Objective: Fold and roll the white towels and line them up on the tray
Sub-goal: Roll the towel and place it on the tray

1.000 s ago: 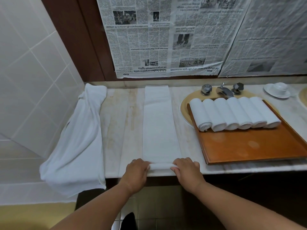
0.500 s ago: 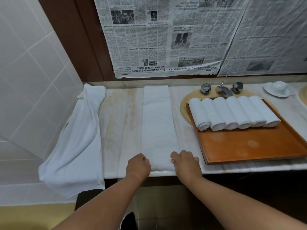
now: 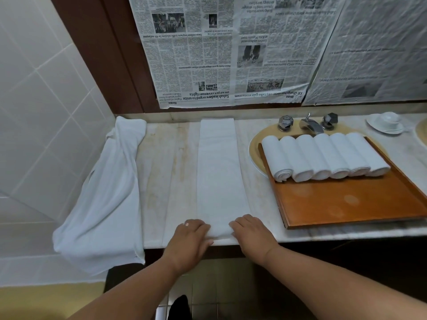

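Now, left hand (image 3: 191, 234) and right hand (image 3: 251, 229) both curl over near end of folded towel (image 3: 219, 172); long axis runs straight away from them; tray (image 3: 346, 204) nearer right hand.

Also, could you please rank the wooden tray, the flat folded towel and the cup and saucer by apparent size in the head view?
1. wooden tray, though cut off at the right edge
2. flat folded towel
3. cup and saucer, farthest back
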